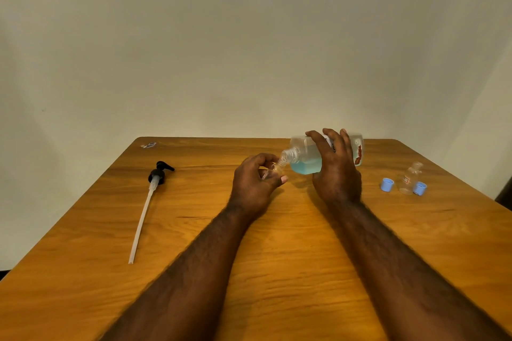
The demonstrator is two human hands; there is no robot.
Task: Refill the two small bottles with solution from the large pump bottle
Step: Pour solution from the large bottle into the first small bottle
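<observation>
Currently pouring | my right hand (336,171) wraps large bottle (307,159), tipped flat near table (291,230) far edge | left hand (256,177) pinches small bottle (277,168) under its mouth | second small bottle (410,178) by right edge | risk: wide neck over narrow one, a surge overshoots, spill.

The table (277,257) is glowing honey-brown with dark, wavy grain. The big bottle (307,155) is showing clear plastic, pale blue liquid and red lettering. The pump (158,174) is lying black-headed with a white tube. Two caps (387,184) (420,188) are looking light blue, and the wall (249,36) cream.
</observation>
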